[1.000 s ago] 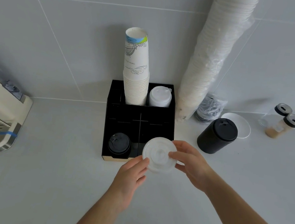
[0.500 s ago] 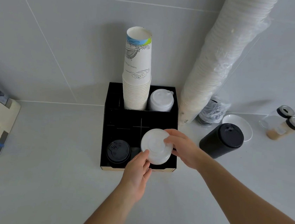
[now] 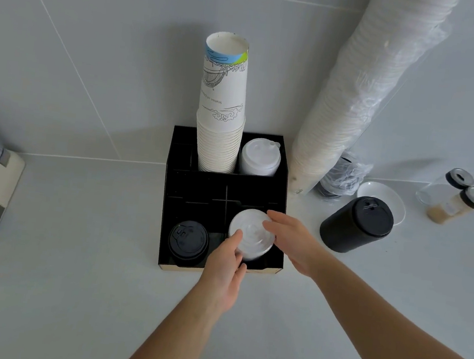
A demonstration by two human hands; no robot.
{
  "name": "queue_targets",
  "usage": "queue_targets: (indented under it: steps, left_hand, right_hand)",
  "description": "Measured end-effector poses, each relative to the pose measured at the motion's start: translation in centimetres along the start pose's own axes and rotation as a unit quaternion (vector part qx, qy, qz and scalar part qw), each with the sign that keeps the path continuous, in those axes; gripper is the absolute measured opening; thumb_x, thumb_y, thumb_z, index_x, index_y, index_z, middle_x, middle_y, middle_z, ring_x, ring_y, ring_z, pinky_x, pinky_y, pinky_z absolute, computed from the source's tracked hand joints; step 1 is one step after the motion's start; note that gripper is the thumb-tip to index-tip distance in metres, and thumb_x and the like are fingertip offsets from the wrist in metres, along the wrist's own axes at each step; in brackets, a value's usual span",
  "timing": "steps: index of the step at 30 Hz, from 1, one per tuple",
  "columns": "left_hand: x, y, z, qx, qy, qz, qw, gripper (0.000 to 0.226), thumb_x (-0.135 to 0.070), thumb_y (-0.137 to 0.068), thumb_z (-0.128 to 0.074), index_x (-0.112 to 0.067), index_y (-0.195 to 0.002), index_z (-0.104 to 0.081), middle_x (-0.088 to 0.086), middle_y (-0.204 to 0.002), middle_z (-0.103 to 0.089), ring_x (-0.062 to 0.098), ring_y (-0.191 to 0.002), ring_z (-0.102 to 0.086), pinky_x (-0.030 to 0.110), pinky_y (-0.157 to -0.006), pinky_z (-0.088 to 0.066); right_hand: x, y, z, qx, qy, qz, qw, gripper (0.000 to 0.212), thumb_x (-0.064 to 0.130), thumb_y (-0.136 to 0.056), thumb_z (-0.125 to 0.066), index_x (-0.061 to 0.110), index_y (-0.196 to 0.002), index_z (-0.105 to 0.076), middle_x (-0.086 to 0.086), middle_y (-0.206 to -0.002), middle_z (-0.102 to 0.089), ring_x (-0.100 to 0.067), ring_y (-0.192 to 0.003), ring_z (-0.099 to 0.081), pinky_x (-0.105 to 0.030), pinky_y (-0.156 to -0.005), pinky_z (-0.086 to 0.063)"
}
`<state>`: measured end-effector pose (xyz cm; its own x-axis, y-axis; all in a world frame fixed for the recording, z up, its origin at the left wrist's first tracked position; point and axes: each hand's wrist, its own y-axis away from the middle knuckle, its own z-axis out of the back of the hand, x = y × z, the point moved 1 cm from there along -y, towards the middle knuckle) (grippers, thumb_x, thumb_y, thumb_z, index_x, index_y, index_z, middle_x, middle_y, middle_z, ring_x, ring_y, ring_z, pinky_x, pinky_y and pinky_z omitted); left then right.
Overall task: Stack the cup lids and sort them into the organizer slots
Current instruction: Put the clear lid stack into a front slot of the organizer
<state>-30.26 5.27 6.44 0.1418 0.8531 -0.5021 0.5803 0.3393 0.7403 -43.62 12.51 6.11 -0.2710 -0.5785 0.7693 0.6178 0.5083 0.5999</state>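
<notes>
Two bare forearms reach in from the near edge of the grey counter point(image 3: 69, 293), meeting over the front of the black organizer point(image 3: 280, 214). Between them sits a stack of clear lids point(image 3: 251, 235), round, milky and translucent, tilted a little, low in the front right slot. The left hand point(image 3: 224, 269) comes up from 6 o'clock of the stack, fingers loosely curled, thumb lying on the rim at about 8 o'clock. The right hand point(image 3: 290, 241) comes in from 4 o'clock, fingers spread and lightly bent, tips touching the rim at about 2 o'clock. Both hands are part open and hold the stack by its edges between them.

At 9 o'clock of the stack, in the front left slot, stands a pile of black lids point(image 3: 188, 237). The middle slots look dark and I cannot tell what is in them. In the back row a tall column of paper cups point(image 3: 221, 112) stands at 12 o'clock, with white lids point(image 3: 259, 158) just beside it on the right.

Off the organizer at 3 o'clock stands a second black stack point(image 3: 356, 224) on the counter. A long sleeve of cups point(image 3: 358, 89) leans against the tiled wall behind.
</notes>
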Motion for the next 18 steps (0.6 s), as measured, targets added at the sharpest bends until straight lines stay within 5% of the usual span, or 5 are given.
queue_targets:
  steps: [5, 7, 8, 11, 18]
  left_hand:
    - [-0.1, 0.6, 0.2, 0.011, 0.001, -0.004, 1.0, 0.065, -0.034, -0.095, -0.057, -0.01, -0.15, -0.031, 0.006, -0.16, -0.03, 0.018, -0.146, -0.029, 0.038, -0.119, -0.028]
    - [-0.1, 0.9, 0.4, 0.015, -0.002, -0.005, 1.0, 0.066, -0.034, -0.095, -0.057, -0.009, -0.15, -0.031, 0.007, -0.159, -0.031, 0.018, -0.146, -0.031, 0.038, -0.119, -0.029]
    - [-0.2, 1.2, 0.5, 0.02, -0.004, -0.008, 1.0, 0.065, -0.034, -0.095, -0.057, -0.009, -0.15, -0.031, 0.007, -0.159, -0.031, 0.019, -0.146, -0.031, 0.038, -0.119, -0.029]
    - [-0.1, 2.1, 1.0, 0.032, -0.012, -0.019, 0.999, 0.062, -0.031, -0.096, -0.056, -0.01, -0.15, -0.033, 0.007, -0.158, -0.034, 0.02, -0.145, -0.033, 0.038, -0.118, -0.03]
    - [0.2, 4.6, 5.0, 0.037, 0.033, -0.029, 0.998, 0.054, -0.03, -0.097, -0.052, -0.006, -0.143, -0.044, 0.014, -0.142, -0.054, 0.025, -0.128, -0.052, 0.041, -0.108, -0.039]
  right_hand:
    - [-0.4, 0.7, 0.7, -0.009, -0.054, -0.009, 0.998, 0.055, 0.026, -0.088, -0.064, 0.003, -0.137, -0.052, -0.025, -0.137, -0.052, -0.042, -0.14, -0.027, -0.049, -0.118, -0.031]
    - [-0.2, 1.4, 0.9, -0.002, -0.065, -0.017, 0.998, 0.034, 0.026, -0.087, -0.065, 0.008, -0.116, -0.066, -0.019, -0.116, -0.063, -0.007, -0.108, -0.03, -0.04, -0.115, -0.036]
    - [0.0, 1.8, 1.0, 0.003, -0.066, -0.015, 0.998, 0.031, 0.026, -0.088, -0.065, 0.01, -0.113, -0.067, -0.015, -0.113, -0.064, -0.03, -0.121, -0.054, -0.039, -0.114, -0.037]
    - [0.3, 3.1, 1.7, -0.001, -0.061, 0.001, 0.998, 0.048, 0.02, -0.093, -0.06, -0.01, -0.129, -0.05, -0.03, -0.137, -0.049, -0.041, -0.132, -0.045, -0.044, -0.115, -0.037]
    - [-0.3, 6.3, 3.8, 0.003, -0.112, 0.007, 0.994, 0.042, 0.027, -0.096, -0.06, 0.013, -0.135, -0.057, -0.003, -0.129, -0.065, -0.017, -0.118, -0.061, -0.035, -0.104, -0.045]
